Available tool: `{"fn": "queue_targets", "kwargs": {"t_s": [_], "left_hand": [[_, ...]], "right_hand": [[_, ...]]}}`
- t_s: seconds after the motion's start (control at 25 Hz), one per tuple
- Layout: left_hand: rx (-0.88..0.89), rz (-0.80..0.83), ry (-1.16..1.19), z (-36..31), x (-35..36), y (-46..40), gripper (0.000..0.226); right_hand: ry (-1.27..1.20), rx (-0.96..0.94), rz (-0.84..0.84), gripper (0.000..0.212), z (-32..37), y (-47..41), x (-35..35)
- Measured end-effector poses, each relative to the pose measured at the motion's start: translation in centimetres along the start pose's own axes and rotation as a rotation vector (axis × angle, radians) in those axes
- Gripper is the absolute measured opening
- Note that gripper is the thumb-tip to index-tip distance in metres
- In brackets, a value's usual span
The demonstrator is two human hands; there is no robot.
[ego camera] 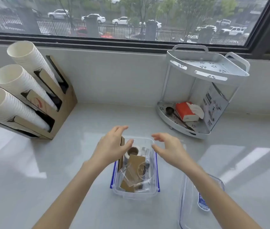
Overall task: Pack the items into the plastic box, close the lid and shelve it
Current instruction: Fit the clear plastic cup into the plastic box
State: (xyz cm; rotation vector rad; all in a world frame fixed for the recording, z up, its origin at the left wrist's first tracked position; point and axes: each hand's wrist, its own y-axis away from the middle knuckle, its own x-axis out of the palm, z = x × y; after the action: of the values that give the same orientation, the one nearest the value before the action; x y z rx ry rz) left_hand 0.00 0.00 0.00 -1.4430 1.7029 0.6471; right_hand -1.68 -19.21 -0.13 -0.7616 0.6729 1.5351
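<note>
Pale grey glossy stone surface (84,162) fills the lower frame, smooth, with window glare patches. Upper left: slanted brown cardboard cup holder (61,111) with three stacks of ribbed white paper cups (20,80). Right of centre: two-tier white perforated metal corner rack (202,75); its lower tier carries an orange tissue pack (184,111), a dark long-handled scoop (170,110) and a printed grey card leaning upright.

Lower centre: clear rectangular plastic box with blue side latches (135,195), open-topped, standing on the surface. Inside: a roll of white tape (133,150), brown card pieces (135,160), clear film-like items; finer detail cannot be told. Lower right: clear plastic lid (186,195) on the surface, just beside the box, partly under the right forearm.

Left hand (112,146) hovers over the box's far left edge, grip wide, fingers spread and relaxed, holding nothing. Right hand (169,146) over the far right edge, grip likewise wide and empty.
</note>
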Motion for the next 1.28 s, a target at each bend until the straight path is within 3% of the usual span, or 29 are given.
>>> {"fn": "queue_targets", "kwargs": {"t_s": [0.44, 0.72, 1.28], "left_hand": [[-0.171, 0.124, 0.099, 2.8, 3.8, 3.2, 0.022], [-0.248, 0.155, 0.037, 3.8, 6.0, 4.6, 0.023], [-0.155, 0.076, 0.128, 3.9, 6.8, 5.2, 0.011]], "right_hand": [[-0.091, 0.161, 0.125, 0.033, -2.3, 1.3, 4.9], [-0.088, 0.219, 0.114, 0.033, -2.8, 1.9, 6.6], [-0.178, 0.247, -0.017, 0.024, -3.5, 2.1, 6.5]]}}
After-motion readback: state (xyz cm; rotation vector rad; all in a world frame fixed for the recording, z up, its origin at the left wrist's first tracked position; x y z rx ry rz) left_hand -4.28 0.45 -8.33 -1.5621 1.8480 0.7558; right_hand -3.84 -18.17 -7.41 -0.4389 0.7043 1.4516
